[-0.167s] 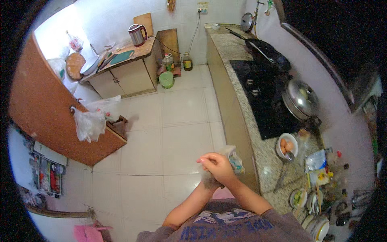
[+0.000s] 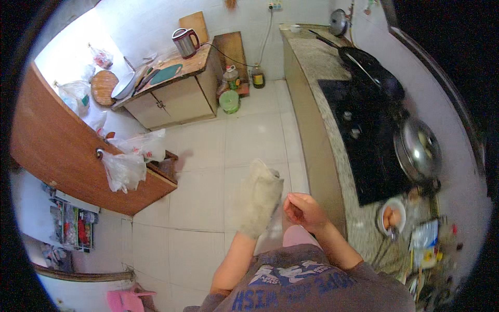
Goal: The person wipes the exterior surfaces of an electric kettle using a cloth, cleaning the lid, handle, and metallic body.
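My left hand [image 2: 261, 200] wears a loose, cream-coloured cloth glove that covers it past the wrist. It is raised over the floor in front of my body, and the cloth hides how its fingers lie. A small grey patch shows at the glove's far right edge; I cannot make out what it is. My bare right hand [image 2: 307, 212] is just right of the glove, apart from it. Its fingers are curled in, and nothing shows in them.
At my right runs a stone counter [image 2: 335, 140] with a black cooktop [image 2: 358, 151], a wok [image 2: 377, 73], a lidded steel pot [image 2: 418, 148] and a white bowl of eggs [image 2: 393, 218]. A brown door [image 2: 78, 140] with plastic bags [image 2: 123, 169] stands at left. Beyond is a low cabinet [image 2: 169, 106].
My right hand has come off the left wrist, where it gripped the glove's cuff, and moved right. The gloved left hand has lifted forward and left. The view has turned slightly left.
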The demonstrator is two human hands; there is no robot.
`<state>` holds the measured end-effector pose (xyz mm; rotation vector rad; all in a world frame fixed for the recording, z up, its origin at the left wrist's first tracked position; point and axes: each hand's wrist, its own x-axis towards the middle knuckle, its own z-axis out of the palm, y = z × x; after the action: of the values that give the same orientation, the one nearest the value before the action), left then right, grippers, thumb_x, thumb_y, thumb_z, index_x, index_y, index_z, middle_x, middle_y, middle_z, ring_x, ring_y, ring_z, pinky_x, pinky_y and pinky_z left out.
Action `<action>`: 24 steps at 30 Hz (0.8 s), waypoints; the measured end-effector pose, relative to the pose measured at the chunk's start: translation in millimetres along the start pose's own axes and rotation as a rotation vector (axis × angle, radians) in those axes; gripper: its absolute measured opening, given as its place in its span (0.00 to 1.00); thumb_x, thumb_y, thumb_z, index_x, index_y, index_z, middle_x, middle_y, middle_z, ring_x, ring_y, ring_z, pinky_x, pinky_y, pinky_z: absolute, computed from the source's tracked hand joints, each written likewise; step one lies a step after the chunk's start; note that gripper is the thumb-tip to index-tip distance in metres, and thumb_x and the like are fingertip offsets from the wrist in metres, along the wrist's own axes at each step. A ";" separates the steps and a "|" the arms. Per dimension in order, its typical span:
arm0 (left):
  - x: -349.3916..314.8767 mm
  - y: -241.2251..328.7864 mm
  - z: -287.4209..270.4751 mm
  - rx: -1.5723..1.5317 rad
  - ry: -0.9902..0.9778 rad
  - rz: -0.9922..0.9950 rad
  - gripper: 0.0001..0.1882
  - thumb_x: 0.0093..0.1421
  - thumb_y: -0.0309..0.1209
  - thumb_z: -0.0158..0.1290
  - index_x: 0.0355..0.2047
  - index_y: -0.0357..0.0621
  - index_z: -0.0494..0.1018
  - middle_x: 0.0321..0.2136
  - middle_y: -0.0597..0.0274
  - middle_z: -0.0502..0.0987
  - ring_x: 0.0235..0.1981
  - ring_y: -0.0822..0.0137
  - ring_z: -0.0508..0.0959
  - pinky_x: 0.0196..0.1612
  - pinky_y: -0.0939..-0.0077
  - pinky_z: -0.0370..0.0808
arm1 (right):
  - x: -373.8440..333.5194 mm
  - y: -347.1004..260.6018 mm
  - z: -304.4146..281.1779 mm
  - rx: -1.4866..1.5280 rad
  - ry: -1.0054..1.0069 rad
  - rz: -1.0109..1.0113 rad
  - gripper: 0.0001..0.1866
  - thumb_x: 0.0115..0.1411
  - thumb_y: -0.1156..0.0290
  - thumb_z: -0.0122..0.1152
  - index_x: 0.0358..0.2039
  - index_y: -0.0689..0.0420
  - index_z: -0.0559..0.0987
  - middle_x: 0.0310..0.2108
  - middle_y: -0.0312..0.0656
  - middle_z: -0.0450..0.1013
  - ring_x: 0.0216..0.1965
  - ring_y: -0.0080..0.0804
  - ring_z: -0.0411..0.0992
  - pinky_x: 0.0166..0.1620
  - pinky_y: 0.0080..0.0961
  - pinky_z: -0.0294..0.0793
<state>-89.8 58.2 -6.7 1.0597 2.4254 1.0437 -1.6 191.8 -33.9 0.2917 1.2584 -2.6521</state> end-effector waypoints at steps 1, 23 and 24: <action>24.0 6.2 -14.0 -0.282 0.114 0.028 0.13 0.55 0.34 0.49 0.40 0.45 0.72 0.43 0.53 0.70 0.43 0.57 0.71 0.45 0.69 0.68 | 26.5 -1.9 -17.6 -0.362 0.037 -0.238 0.11 0.60 0.62 0.49 0.29 0.56 0.73 0.23 0.34 0.67 0.25 0.25 0.65 0.28 0.22 0.66; 502.7 -131.9 -155.9 -0.371 0.348 0.485 0.23 0.60 0.39 0.45 0.56 0.51 0.61 0.61 0.52 0.51 0.62 0.50 0.50 0.62 0.54 0.48 | 503.5 -193.2 -163.7 -1.010 -0.040 -0.418 0.36 0.54 0.61 0.57 0.61 0.51 0.54 0.57 0.44 0.57 0.58 0.34 0.56 0.58 0.33 0.56; 530.6 -137.0 -156.1 -0.803 0.159 0.519 0.24 0.61 0.39 0.44 0.57 0.51 0.59 0.61 0.52 0.51 0.63 0.52 0.50 0.62 0.56 0.47 | 508.4 -213.5 -145.6 -1.199 0.008 -0.522 0.38 0.51 0.65 0.60 0.60 0.51 0.54 0.58 0.43 0.57 0.58 0.33 0.56 0.59 0.33 0.55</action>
<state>-604.2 302.3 12.5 1.3209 1.5368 2.0821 -531.5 393.2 -96.8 -0.2501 2.8662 -1.6532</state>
